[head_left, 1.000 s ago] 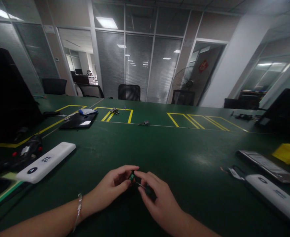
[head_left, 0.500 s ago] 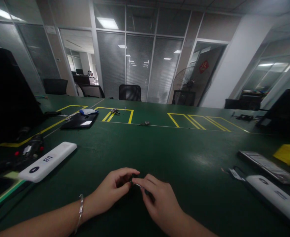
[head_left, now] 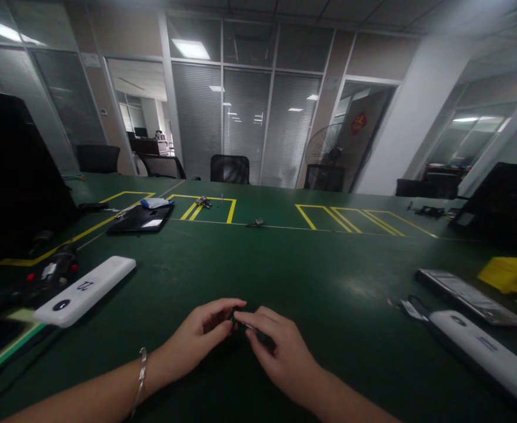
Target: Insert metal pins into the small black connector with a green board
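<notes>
My left hand (head_left: 205,332), with a silver bracelet at its wrist, pinches a small dark object (head_left: 234,318) between thumb and fingers above the green table (head_left: 258,264). My right hand (head_left: 282,346) meets it from the right, its fingertips against the same object. A thin, pale sliver shows under the right fingers, and I cannot make out what it is. Most of both small things is hidden by the fingers. Farther off, a small metal and dark part (head_left: 255,222) lies on the table's seam line.
To the left are a white power bank (head_left: 86,291) marked 22, dark cabling and a black folder (head_left: 140,217). On the right lie a second white power bank (head_left: 483,346), a phone-like slab (head_left: 470,296) and a yellow object (head_left: 509,274). Several metal parts (head_left: 203,202) sit by yellow tape.
The right fingers have shifted slightly against the small dark object, and less of the pale sliver shows. The view has tilted and shifted a little. Both hands stay together.
</notes>
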A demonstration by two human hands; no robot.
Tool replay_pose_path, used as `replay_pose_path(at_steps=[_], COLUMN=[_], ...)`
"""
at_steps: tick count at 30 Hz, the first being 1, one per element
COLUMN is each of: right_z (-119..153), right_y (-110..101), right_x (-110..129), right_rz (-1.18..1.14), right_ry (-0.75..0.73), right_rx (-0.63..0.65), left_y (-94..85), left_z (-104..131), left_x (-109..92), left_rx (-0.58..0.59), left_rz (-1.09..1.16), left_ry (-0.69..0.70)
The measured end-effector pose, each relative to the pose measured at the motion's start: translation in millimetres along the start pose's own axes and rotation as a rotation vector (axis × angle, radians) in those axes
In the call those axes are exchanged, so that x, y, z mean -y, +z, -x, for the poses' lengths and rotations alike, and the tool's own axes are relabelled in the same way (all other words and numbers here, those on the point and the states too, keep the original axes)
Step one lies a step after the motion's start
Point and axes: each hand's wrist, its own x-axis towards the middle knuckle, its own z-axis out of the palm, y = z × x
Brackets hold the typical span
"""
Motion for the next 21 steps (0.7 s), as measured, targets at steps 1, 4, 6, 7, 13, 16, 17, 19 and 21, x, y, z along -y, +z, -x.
replay_pose_path(at_steps=[1, 4, 6, 7, 13, 16, 17, 19, 21], right_z=[0, 2, 4, 5, 4, 1, 1, 0, -1], right_y=[0, 4, 7, 8, 5, 1, 0, -1, 0], right_x=[0, -1, -1, -1, 4, 5, 4, 3, 3], right_rz=[-0.020, -0.088, -0.138, -0.158, -0.216, -0.193, -0.176, -0.136, -0.090], right_ry=[-0.004, -0.009, -0.001, 0.012, 0.135, 0.152, 0.157, 0.172, 0.186], right_rx=[-0.012, -0.074, -0.108, -0.116, -0.119, -0.124, -0.130, -0.147, -0.148], left_y=[-0.1, 0.0, 0.7, 1.3, 4.9, 4.3, 3.7, 2.0, 0.3], left_z=[0, -2, -2, -2, 2, 3, 2, 1, 1], left_x=[1, 3, 3, 2, -4, -5, -5, -5, -5], left_rx=[0.002, 0.009, 0.017, 0.021, 0.009, -0.020, -0.026, -0.035, -0.047], left_rz=[0.005, 0.029, 0.024, 0.013, -0.081, -0.186, -0.214, -0.234, -0.222], left_ry=[0.003, 0.020, 0.025, 0.025, 0.055, 0.084, 0.087, 0.092, 0.101])
